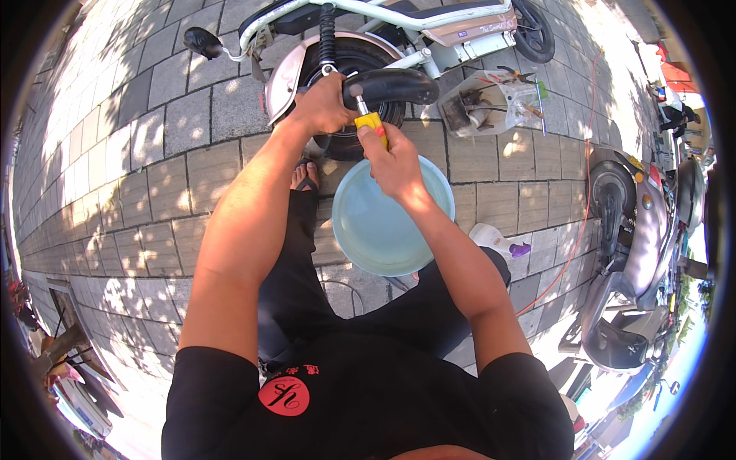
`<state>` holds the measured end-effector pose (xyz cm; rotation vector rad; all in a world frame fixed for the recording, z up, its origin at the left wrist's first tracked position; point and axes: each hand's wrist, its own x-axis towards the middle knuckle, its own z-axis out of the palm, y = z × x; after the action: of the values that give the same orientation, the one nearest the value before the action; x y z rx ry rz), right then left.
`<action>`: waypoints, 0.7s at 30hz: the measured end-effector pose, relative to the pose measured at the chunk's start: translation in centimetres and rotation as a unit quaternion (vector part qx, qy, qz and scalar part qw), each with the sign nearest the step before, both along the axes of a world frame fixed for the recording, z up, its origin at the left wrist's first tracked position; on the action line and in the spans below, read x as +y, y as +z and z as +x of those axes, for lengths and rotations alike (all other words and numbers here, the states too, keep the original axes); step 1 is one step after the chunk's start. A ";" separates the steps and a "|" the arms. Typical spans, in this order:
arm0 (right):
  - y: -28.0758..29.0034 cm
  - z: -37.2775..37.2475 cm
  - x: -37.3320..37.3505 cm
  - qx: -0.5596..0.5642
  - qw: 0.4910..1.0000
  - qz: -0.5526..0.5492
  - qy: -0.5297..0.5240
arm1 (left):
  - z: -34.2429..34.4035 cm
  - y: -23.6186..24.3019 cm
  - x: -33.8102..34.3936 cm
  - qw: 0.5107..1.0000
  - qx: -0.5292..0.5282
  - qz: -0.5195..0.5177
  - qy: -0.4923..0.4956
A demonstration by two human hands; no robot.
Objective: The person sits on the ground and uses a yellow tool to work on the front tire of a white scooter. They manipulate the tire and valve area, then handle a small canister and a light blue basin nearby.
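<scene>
right hand: closed, fingers wrapped about the handle of a yellow tool. its metal shaft points up and away from the person, ending in a rounded tip at the near left part of a black tube; whether tip and rubber touch, i cannot tell from where i stand. left hand: just left of that tip, fingers bent and turned inward by the tube's left end. what its fingertips hold is hidden, so its grip cannot be confirmed.

the tube bulges out at the near side of a wheel, below a black coil spring and beside a pale pink fender. a light blue basin sits on the paving between the person's legs, below the right hand. to the right of the tube stands a translucent container with tools in it. a white bottle with a purple top lies right of the basin. farther right: a red cord, then a parked scooter.
</scene>
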<state>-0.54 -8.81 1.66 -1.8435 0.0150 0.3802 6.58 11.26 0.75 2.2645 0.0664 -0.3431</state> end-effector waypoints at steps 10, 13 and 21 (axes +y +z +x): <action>0.1 -1.7 -1.2 0.072 0.997 -0.027 0.003 | -0.5 1.4 -0.2 1.000 0.010 -0.002 0.007; 0.0 -1.4 -1.1 0.066 0.998 -0.020 0.005 | -0.3 0.2 0.1 1.000 -0.009 0.006 0.009; -0.5 -0.2 0.0 -0.013 1.000 0.016 0.000 | -0.2 -0.1 -0.1 1.000 -0.014 0.002 0.003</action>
<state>-0.70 -8.85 1.20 -1.8171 -0.0089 0.3540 6.38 11.17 0.65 2.2726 0.0589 -0.3073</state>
